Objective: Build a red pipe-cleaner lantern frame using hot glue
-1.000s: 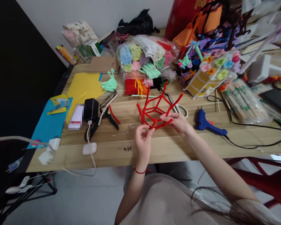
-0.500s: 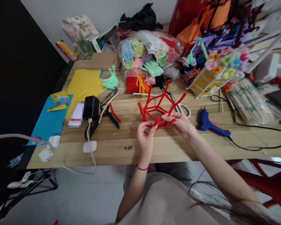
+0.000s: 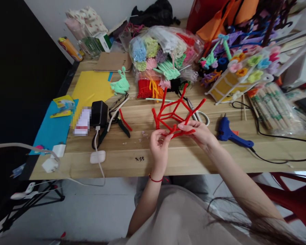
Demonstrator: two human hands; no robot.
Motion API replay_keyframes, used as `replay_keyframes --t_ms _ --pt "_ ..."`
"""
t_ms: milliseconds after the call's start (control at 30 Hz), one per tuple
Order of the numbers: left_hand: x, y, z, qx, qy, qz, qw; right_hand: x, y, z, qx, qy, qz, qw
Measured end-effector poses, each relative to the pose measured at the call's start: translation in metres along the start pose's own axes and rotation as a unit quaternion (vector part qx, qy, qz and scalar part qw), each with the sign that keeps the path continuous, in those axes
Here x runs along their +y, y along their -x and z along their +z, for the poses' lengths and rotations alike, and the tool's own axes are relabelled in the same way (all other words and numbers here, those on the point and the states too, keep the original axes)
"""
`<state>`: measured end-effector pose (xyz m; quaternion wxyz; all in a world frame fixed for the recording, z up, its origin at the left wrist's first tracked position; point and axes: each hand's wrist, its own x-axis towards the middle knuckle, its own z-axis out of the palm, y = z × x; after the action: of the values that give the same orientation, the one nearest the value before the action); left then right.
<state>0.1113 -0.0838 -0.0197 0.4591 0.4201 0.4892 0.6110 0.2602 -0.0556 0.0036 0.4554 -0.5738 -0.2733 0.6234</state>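
Observation:
Above the wooden table (image 3: 122, 163), both hands hold a red pipe-cleaner frame (image 3: 172, 115), an open shape with several fuzzy arms pointing up and outward. My left hand (image 3: 159, 144) pinches its near left edge between thumb and fingers. On the near right edge, the fingers of my right hand (image 3: 199, 133) are closed, with the thumb out of clear sight. Scissors (image 3: 202, 117) with pale handles lie behind the frame, partly covered by it. A blue glue gun (image 3: 232, 133) rests to the right of my right hand.
Bundled pipe cleaners in plastic (image 3: 155, 58) lie at the back. Black-handled pliers (image 3: 123, 127), a black adapter (image 3: 99, 114) and a white case (image 3: 97, 157) are at left. Wrapped sticks (image 3: 273, 109) and a flower-topped basket (image 3: 224, 88) stand right; the glue gun's cord trails along the table.
The view has shifted slightly. Both hands keep hold of the red frame, which appears a little further right, with nearly the same pose and grip.

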Motion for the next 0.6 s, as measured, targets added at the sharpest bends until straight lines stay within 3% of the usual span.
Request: replay_keyframes --t_ms 267,433,600 --pt "0.002 0.003 -0.002 -0.003 -0.047 0.049 0.998 -0.004 0.000 -0.005 -0.004 0.036 -0.025 0.999" --pt "0.009 -0.002 -0.010 -0.081 -0.077 0.081 0.990 -0.008 0.002 -0.004 -0.023 0.025 -0.041 0.999" --pt "0.016 -0.009 -0.014 -0.149 -0.030 0.037 0.988 -0.008 0.005 -0.002 -0.029 0.021 -0.054 0.998"
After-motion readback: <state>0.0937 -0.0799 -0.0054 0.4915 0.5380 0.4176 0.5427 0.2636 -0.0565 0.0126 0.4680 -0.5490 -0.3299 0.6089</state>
